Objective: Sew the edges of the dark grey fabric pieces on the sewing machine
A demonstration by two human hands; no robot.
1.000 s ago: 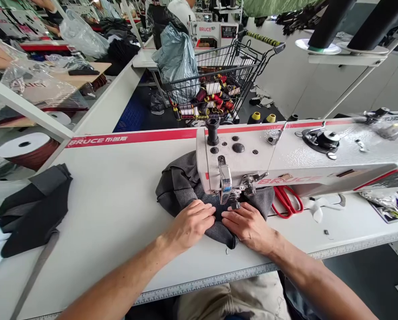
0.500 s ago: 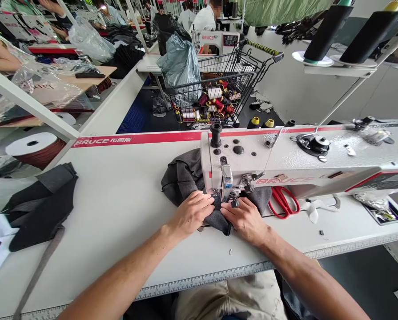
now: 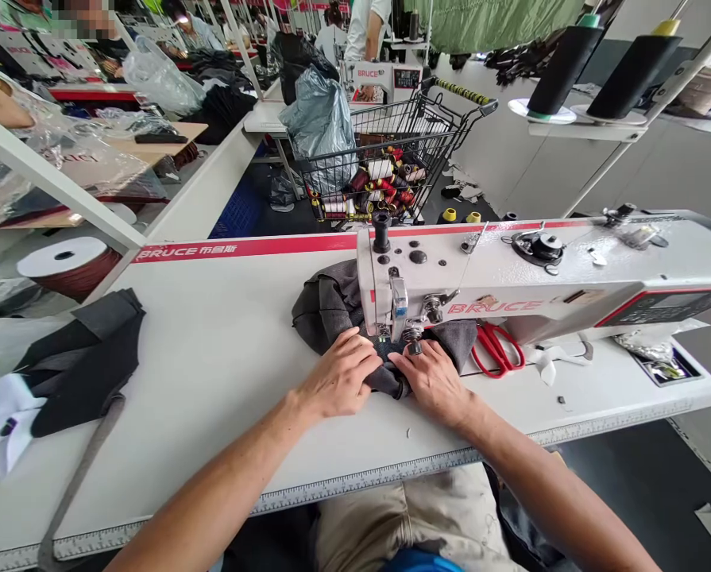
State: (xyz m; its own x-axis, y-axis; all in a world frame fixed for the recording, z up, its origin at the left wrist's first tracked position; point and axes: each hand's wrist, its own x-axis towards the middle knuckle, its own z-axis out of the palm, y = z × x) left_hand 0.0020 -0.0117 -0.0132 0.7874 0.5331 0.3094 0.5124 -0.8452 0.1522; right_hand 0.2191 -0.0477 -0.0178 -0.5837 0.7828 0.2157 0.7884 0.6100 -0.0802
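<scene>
A dark grey woven fabric piece was pressed flat by left hand and right hand, fingers spread, at the white sewing machine just ahead; stitching seemed underway, steady feeding needed next.

Arms: I see both forearms bare, no sleeves showing.
Left hand: bare, no glove or ring I can make out.
Right hand: bare, ungloved.
Legs: khaki trousers at the table edge.

white table, grey fabric, red scissors
</scene>
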